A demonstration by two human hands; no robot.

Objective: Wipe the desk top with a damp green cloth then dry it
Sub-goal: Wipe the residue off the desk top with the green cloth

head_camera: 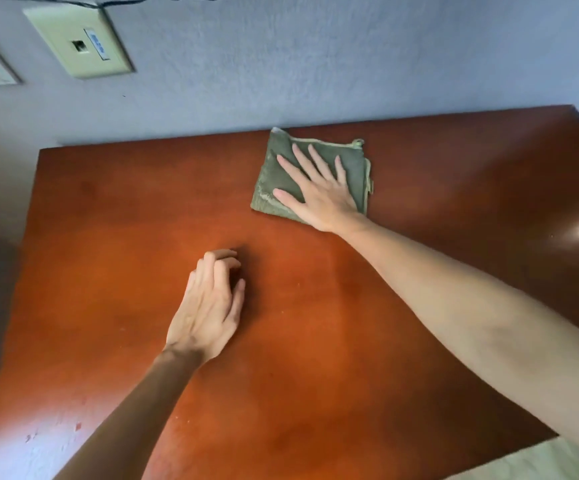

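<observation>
A folded green cloth (274,174) lies flat on the reddish-brown desk top (315,341), close to the back edge by the wall. My right hand (319,188) presses down on the cloth with its fingers spread, covering most of its right half. My left hand (208,306) rests on the bare wood nearer to me, left of the cloth, fingers curled loosely and holding nothing. Both forearms reach in from the bottom of the view.
A bluish wall (281,64) rises right behind the desk, with a cream socket plate (78,41) and a black cable (125,1) high on the left. The desk's left edge (28,237) drops off. A pale surface (540,462) shows at bottom right.
</observation>
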